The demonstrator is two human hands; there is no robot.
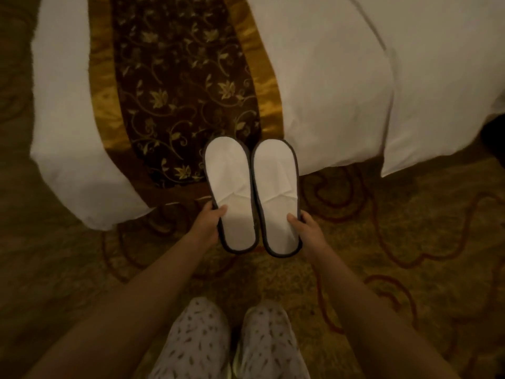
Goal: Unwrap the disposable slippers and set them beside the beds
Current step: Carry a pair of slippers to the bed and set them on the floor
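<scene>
White fabric with a dark grey edge band makes up both slippers, which sit side by side at the centre of the frame, toes pointing toward the top, their inner edges touching or nearly so. No wrapper shows on either one. The left slipper [232,192] is pinched at its outer heel edge by the left hand [210,222], thumb lying on the white insole and the other fingers hidden under the sole. The right slipper [277,198] is held the same way by the right hand [306,228], thumb on top near the heel's outer rim, fingers curled below. Both hands are closed on their slippers, and each slipper extends up-frame from its grip, so the toes are the far ends. Whether the soles touch the floor or hang just above it cannot be told.

Behind the toes, a brown floral bed runner [177,86] with gold satin borders hangs over the side of a bed [328,91] dressed in white linen, filling the upper half of the frame. A second white drape [442,91] falls at the upper right. Below and around the slippers spreads a tan carpet [410,242] with dark red scrolling lines. At the bottom centre, the person's patterned trouser legs [232,346] show between the two bare forearms.
</scene>
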